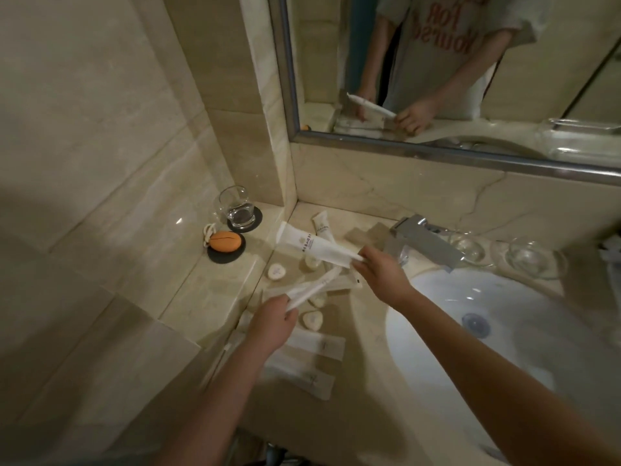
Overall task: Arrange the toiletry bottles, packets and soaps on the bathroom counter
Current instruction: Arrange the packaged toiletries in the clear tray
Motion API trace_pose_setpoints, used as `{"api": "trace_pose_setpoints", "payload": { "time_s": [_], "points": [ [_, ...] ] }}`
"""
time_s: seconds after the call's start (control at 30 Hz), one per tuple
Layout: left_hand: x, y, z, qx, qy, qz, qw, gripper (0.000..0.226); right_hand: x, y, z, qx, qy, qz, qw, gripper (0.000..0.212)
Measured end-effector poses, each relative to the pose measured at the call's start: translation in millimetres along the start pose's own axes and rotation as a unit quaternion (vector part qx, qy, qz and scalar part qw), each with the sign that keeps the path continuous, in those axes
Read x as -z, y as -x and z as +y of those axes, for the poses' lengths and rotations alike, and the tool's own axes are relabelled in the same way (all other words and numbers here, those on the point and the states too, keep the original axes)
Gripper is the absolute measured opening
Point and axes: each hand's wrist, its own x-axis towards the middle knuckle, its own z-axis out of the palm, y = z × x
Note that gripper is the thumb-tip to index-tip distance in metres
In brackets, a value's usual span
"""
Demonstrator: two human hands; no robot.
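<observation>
My right hand (pixel 378 274) pinches the narrow end of a large white tube (pixel 307 245) held above the marble counter (pixel 363 415). My left hand (pixel 274 322) grips one end of a slim white packet (pixel 312 287) that slants up to the right. A second white tube (pixel 323 227) lies near the back wall. Several small round wrapped soaps (pixel 276 271) (pixel 312 319) are scattered between my hands. Two flat white packets (pixel 319 344) (pixel 302 373) lie side by side nearer the front.
A glass (pixel 237 206) on a dark coaster and an orange oval soap (pixel 225 242) on a dark dish stand on the raised ledge at left. The chrome faucet (pixel 423 242) overhangs the white sink (pixel 504 331). Two glass bowls (pixel 527 258) sit behind it. The mirror (pixel 470 62) hangs above.
</observation>
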Motion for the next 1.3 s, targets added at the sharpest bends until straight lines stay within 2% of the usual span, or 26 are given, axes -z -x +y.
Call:
{"api": "trace_pose_setpoints", "payload": {
  "time_s": [0.17, 0.3, 0.43, 0.63, 0.8, 0.93, 1.07, 1.17, 1.3],
  "points": [
    [-15, 2, 46, -0.033, 0.061, 0.004, 0.998, 0.019, 46, 50, 24, -0.063, -0.059, 0.08, 0.993, 0.02],
    [-38, 2, 90, -0.073, 0.069, -0.011, 0.995, 0.013, 78, 98, 53, -0.129, -0.111, 0.164, 0.972, 0.028],
    [-65, 7, 142, -0.108, 0.084, -0.033, 0.99, 0.021, 106, 146, 92, -0.193, -0.16, 0.231, 0.94, 0.032],
    [-112, 13, 219, -0.128, 0.071, -0.083, 0.986, 0.014, 154, 219, 154, -0.285, -0.141, 0.291, 0.902, 0.028],
    [-148, 21, 273, -0.16, 0.045, -0.12, 0.979, 0.018, 192, 277, 208, -0.35, -0.107, 0.34, 0.866, 0.038],
    [-175, 27, 311, -0.178, 0.019, -0.135, 0.975, 0.013, 218, 320, 253, -0.387, -0.074, 0.334, 0.856, 0.039],
    [-197, 33, 339, -0.183, 0.008, -0.141, 0.973, 0.014, 243, 351, 295, -0.424, 0.013, 0.291, 0.857, 0.038],
    [-210, 33, 357, -0.192, -0.012, -0.143, 0.971, 0.015, 257, 360, 321, -0.415, 0.107, 0.233, 0.873, 0.036],
    [-221, 31, 374, -0.189, -0.01, -0.131, 0.973, 0.02, 275, 357, 352, -0.371, 0.19, 0.108, 0.903, 0.034]
  ]
}}
